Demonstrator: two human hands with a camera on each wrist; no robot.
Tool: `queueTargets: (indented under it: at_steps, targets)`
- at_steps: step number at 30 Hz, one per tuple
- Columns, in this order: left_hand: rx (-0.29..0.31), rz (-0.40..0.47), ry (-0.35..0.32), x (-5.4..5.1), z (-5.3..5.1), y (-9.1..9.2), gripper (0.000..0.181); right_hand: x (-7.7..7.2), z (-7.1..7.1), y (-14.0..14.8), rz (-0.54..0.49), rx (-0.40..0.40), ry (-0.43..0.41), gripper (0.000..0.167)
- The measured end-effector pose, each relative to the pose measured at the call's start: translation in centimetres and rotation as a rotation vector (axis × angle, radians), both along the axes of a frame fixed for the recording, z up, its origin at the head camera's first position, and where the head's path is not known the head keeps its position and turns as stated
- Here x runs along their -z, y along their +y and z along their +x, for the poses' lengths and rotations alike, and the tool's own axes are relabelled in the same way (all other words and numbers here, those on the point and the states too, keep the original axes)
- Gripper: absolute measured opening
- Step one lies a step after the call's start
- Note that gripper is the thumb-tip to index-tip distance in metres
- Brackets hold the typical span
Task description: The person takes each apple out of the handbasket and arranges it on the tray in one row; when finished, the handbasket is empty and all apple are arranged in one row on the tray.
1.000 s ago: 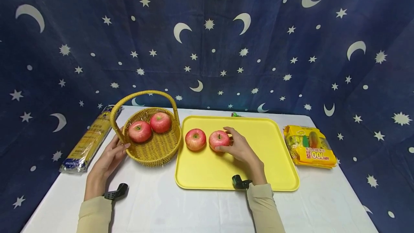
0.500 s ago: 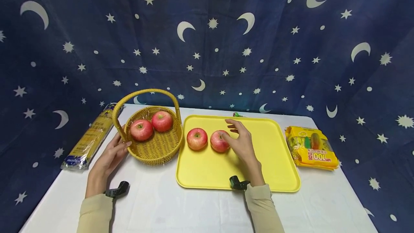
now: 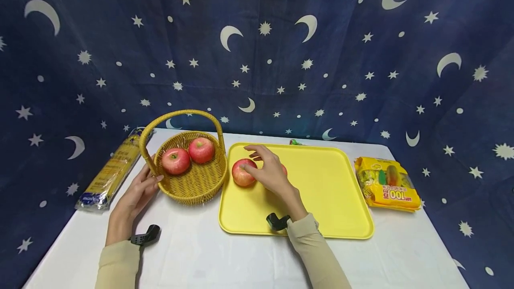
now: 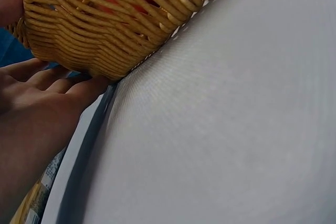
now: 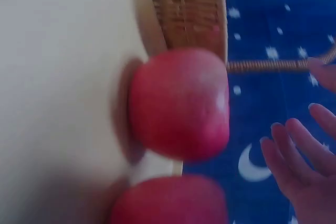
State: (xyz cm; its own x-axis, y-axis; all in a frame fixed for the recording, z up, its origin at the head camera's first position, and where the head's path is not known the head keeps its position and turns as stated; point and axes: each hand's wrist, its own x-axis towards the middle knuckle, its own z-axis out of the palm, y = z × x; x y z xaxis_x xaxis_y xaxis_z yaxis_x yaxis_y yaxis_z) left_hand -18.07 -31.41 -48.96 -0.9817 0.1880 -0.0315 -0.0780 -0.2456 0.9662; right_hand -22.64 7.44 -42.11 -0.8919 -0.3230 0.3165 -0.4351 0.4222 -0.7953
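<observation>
A wicker basket (image 3: 196,184) (image 4: 105,24) holds two red apples (image 3: 176,161) (image 3: 201,150). My left hand (image 3: 134,194) (image 4: 44,100) grips its left side, thumb over the rim and fingers along the outer wall. On the yellow tray (image 3: 321,191) lie two more: the left apple (image 3: 242,177) (image 5: 179,103) and, mostly covered by my hand in the head view, the right apple (image 3: 284,170) (image 5: 170,203). Over them, my right hand (image 3: 273,175) (image 5: 310,166) has its fingers spread, holding nothing; a gap separates it from the apples in the right wrist view.
A long clear-and-yellow packet (image 3: 114,168) lies left of the basket. Right of the tray is a yellow candy bag (image 3: 386,184). A small green-and-red item (image 3: 295,142) shows behind the tray. A dark starry cloth (image 3: 257,43) hangs behind the white table (image 3: 209,253).
My right hand has let go of the right apple on the tray, lifted, and moved left over the left one. My left hand has stayed on the basket; the head view has shifted slightly.
</observation>
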Motion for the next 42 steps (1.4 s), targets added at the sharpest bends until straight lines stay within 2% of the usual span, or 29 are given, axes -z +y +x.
queueTargets:
  at_steps: [8, 16, 20, 26, 30, 36, 42]
  targets:
    - [0.001, 0.020, 0.009, -0.3, 0.0, -0.4, 0.084, -1.1, -1.3, -3.9, 0.052, -0.166, -0.022, 0.052]
    - [-0.011, 0.009, -0.002, -0.4, 0.1, -0.7, 0.085, -1.2, -2.3, -8.0, 0.202, -0.253, 0.012, 0.053]
    - [-0.017, -0.012, -0.012, -0.5, 0.2, -0.7, 0.086, -1.0, -2.8, -10.1, 0.288, -0.270, 0.034, 0.053]
    - [-0.018, -0.035, -0.003, -0.6, 0.0, -0.8, 0.086, -0.8, -4.1, -12.7, 0.411, -0.251, 0.057, 0.058]
    - [-0.011, -0.043, 0.004, -0.5, -0.1, -0.7, 0.086, -0.5, -5.0, -13.6, 0.426, -0.255, 0.042, 0.060]
    - [-0.005, -0.099, -0.021, -0.4, 0.0, -0.3, 0.085, 0.2, -6.2, -14.2, 0.445, -0.266, 0.059, 0.063]
    - [0.000, -0.103, -0.023, -0.4, -0.1, -0.1, 0.085, 0.5, -6.8, -14.6, 0.508, -0.265, 0.037, 0.066]
